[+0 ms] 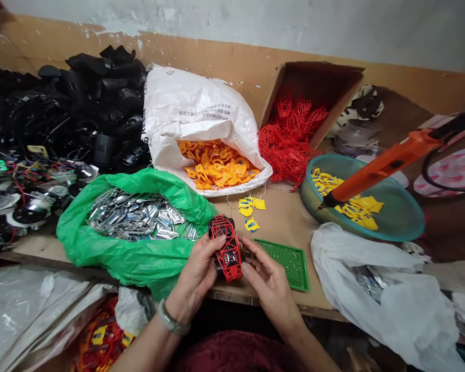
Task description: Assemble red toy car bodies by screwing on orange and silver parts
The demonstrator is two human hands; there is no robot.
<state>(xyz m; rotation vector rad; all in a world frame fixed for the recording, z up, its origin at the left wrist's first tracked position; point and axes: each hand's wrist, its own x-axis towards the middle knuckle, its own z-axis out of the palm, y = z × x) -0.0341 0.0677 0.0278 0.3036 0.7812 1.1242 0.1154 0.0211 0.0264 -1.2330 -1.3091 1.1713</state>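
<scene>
While the left grip [199, 267] pinches the toy car [228, 257], the spread right grip [270, 281] touches its right side.

White sack [196, 93], toward the surface's [281, 206] back edge: two rows of printed Chinese characters [205, 112], inverted to the viewer; wording not legible with certainty. Near the sack's upper left corner: one small triangular sign [170, 73]. Down its left edge: dark lettering [144, 111], foreshortened, unreadable. Loose yellow pieces [251, 224], before the sack's mouth: blue markings, too small to read.
</scene>
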